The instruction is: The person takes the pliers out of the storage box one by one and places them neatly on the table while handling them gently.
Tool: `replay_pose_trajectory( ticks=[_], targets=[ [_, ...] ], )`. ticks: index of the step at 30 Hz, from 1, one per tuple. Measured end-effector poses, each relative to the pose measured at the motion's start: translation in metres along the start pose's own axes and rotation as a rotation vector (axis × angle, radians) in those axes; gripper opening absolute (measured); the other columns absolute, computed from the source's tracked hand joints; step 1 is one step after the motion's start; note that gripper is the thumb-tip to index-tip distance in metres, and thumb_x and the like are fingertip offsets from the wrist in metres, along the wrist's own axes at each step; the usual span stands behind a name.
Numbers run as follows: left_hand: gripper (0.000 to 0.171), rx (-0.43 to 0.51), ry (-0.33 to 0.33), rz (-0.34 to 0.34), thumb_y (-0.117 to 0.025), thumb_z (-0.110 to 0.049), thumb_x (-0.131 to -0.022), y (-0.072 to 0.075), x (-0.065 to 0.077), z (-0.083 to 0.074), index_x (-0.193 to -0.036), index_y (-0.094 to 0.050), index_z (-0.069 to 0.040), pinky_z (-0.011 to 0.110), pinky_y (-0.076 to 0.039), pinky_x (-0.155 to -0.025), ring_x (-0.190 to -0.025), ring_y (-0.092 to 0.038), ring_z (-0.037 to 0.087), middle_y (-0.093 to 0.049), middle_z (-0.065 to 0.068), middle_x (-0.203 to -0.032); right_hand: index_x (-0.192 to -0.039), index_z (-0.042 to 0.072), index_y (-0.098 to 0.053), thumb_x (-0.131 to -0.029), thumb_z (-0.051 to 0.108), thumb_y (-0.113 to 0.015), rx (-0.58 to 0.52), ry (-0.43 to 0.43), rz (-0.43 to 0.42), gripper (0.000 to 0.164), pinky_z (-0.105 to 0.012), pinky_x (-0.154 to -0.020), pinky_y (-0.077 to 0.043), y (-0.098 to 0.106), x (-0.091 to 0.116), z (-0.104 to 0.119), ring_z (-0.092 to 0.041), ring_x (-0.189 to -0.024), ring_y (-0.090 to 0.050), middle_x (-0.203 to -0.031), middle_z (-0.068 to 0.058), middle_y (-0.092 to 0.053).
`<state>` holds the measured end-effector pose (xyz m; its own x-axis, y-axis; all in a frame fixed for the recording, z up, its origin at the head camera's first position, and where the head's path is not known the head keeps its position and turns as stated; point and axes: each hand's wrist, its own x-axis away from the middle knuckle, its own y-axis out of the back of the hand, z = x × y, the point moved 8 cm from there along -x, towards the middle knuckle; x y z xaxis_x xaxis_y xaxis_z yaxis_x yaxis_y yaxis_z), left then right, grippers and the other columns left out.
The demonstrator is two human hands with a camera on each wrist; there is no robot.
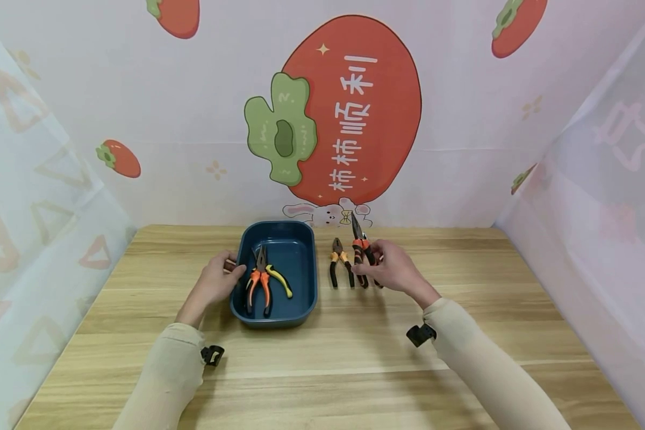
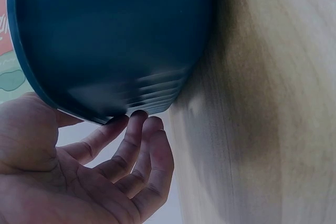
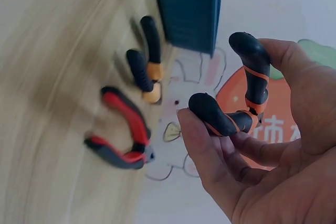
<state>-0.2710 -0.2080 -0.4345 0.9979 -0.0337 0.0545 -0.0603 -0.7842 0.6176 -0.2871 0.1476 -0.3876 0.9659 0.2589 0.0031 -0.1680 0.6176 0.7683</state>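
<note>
My left hand (image 1: 220, 279) grips the left rim of a dark blue tray (image 1: 285, 322). In the left wrist view its fingers (image 2: 157, 150) curl up to the tray's outer wall (image 2: 121, 35). Inside the tray lie orange-and-black pliers (image 1: 260, 280) and a yellow-handled tool (image 1: 280, 280), partly overlapped. Right of the tray, my right hand (image 1: 395, 269) holds long-nose pliers (image 1: 358, 230) above the table, nose pointing away. The right wrist view shows their black handles with orange bands (image 3: 215, 116) spread between thumb and fingers.
Black pliers with yellow-orange grips (image 1: 338, 260) lie on the wooden table (image 1: 322, 370) between tray and right hand. Red-and-black pliers (image 3: 126, 129) lie beside them, mostly hidden by the hand in the head view. A printed cloth wall (image 1: 451, 179) stands behind the table.
</note>
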Motion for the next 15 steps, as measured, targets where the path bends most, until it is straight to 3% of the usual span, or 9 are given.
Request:
replay_pose_trajectory(
  ticks=[4, 15],
  targets=[
    [0.027, 0.003, -0.001, 0.004, -0.054, -0.012, -0.105, -0.001, 0.000, 0.000, -0.123, -0.053, 0.008, 0.037, -0.055, -0.073, -0.093, -0.062, 0.032, -0.061, 0.024, -0.108, -0.112, -0.001, -0.064, -0.087, 0.039, -0.079, 0.019, -0.037, -0.001, 0.050, -0.037, -0.068, -0.046, 0.003, 0.001, -0.014, -0.023, -0.080, -0.056, -0.096, -0.010, -0.062],
    [0.028, 0.000, 0.000, 0.007, -0.054, -0.013, -0.105, 0.000, 0.001, -0.001, -0.124, -0.052, 0.009, 0.038, -0.056, -0.073, -0.092, -0.063, 0.031, -0.061, 0.024, -0.108, -0.116, -0.003, -0.062, -0.088, 0.041, -0.076, 0.075, -0.107, -0.017, 0.054, -0.040, -0.072, -0.048, 0.016, -0.001, -0.044, -0.027, -0.085, -0.058, -0.101, -0.014, -0.062]
  ],
)
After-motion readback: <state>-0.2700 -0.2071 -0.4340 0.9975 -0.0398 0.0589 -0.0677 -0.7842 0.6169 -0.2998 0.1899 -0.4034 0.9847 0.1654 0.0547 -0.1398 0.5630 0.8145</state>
